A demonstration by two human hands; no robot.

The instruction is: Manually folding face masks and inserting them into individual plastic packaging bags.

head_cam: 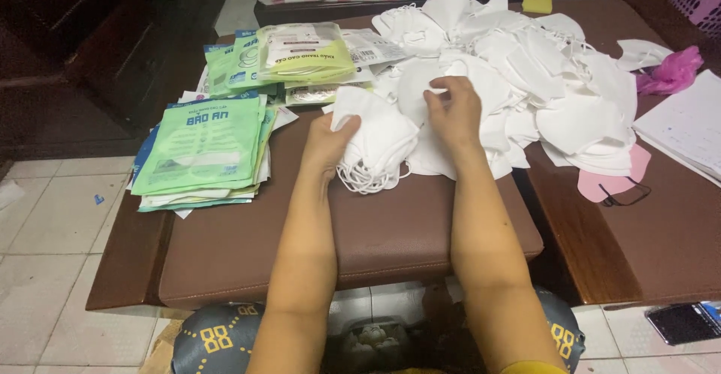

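Head view, left hand: my left hand (328, 143) is curled closed around a stack of white masks (373, 143), gripping it at its left edge while it rests on the brown cushion (360, 231).
Head view, right hand: my right hand (453, 110) has fingers bent and pinched on the edge of a single white mask (420, 96) at the near side of the loose pile of masks (526, 73).
Where the masks are: the stack sits between my two hands; the pile spreads behind and to the right of them, reaching to the far edge of the table.
How they handle: I judge them very light, soft and floppy, easy to crease. The ear loops hang loose under the stack and look likely to tangle. Holding by the folded edge, fingers over and thumb under, seems the surest grip.
Left of my hands: flat green packets (203, 145) lie in a heap, more green packets beyond them, one clear bag (304, 51) on top.
Right side: a pink mask (612, 182), a pink plastic bag (672, 70), white paper (687, 122).
Surface: padded brown cushion on a dark wooden table (638, 246).
Room: pale tiled floor (45, 231), a phone (683, 321) lying on it at the right.
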